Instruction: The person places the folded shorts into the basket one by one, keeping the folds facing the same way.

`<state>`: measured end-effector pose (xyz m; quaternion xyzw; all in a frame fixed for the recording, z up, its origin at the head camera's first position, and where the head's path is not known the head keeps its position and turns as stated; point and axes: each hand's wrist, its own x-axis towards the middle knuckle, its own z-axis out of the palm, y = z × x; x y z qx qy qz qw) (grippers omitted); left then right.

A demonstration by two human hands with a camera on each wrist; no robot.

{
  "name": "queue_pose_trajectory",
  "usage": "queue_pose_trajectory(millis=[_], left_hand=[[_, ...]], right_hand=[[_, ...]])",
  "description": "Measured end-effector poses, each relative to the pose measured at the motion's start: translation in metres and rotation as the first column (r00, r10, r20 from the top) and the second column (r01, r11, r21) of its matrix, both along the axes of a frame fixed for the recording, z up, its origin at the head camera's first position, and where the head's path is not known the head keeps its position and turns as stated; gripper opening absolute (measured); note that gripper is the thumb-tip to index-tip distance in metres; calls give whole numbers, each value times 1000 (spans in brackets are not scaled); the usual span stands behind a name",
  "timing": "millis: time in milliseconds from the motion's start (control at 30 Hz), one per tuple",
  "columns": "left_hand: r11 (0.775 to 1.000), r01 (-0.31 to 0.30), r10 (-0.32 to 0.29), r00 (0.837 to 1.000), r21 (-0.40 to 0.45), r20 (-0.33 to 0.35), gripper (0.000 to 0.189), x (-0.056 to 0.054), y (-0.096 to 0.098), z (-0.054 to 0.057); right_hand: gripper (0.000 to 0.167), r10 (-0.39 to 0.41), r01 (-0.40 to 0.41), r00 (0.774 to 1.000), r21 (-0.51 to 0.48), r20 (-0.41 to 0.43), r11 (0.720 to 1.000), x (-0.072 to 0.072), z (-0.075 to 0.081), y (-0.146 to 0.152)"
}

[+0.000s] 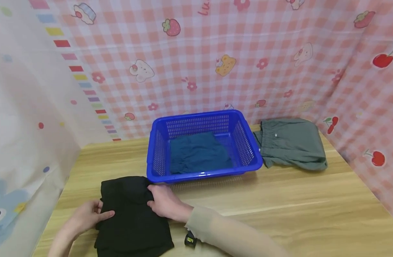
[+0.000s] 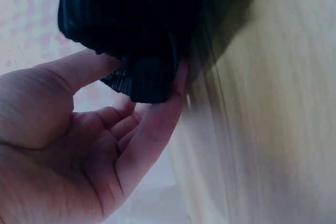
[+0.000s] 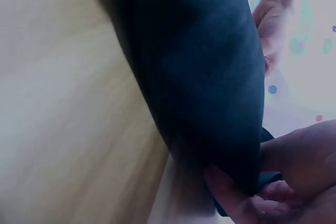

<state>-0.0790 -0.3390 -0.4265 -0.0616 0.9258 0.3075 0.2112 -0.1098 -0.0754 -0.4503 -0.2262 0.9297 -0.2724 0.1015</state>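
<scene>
A folded black garment (image 1: pixel 132 217) lies on the table at the front left, its fabric doubled over in layers. At its left edge my left hand (image 1: pixel 88 214) pinches the cloth, thumb on top and fingers underneath. The left wrist view shows a gathered elastic edge (image 2: pixel 149 82) of the garment between that thumb and fingers. My right hand (image 1: pixel 167 201) grips the garment's upper right side, close to the basket's front corner. In the right wrist view, the thumb and fingers (image 3: pixel 226 190) of this hand hold a fold of the black cloth.
A blue plastic basket (image 1: pixel 204 175) stands behind the hands, with a folded teal garment (image 1: pixel 196 151) inside. Right of it lies a folded grey-green garment (image 1: pixel 293 144) with an elastic waist. A small black device (image 1: pixel 190 240) sits by the right sleeve. Patterned curtains (image 1: pixel 190 57) enclose the wooden table (image 1: pixel 280 210).
</scene>
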Motion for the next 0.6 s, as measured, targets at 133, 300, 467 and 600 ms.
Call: queue_pose_trajectory(millis=[133,300,467,600], left_hand=[[1000,-14,14,1000,11,-2,43,7,6,2],[1000,-8,7,1000,-27,-20,44,12,25,2],[999,15,-17,999,-31,-39,43,15,46,0],[998,25,-28,998,-52,-48,42,16,65,-3]], right_hand=[[37,35,-35,999,-1,-11,999,3,3,5],[34,76,-76,997,8,-16,997,4,4,22],[41,67,-68,997,44,29,997,6,6,40],[45,60,-63,996,46,61,997,8,8,59]])
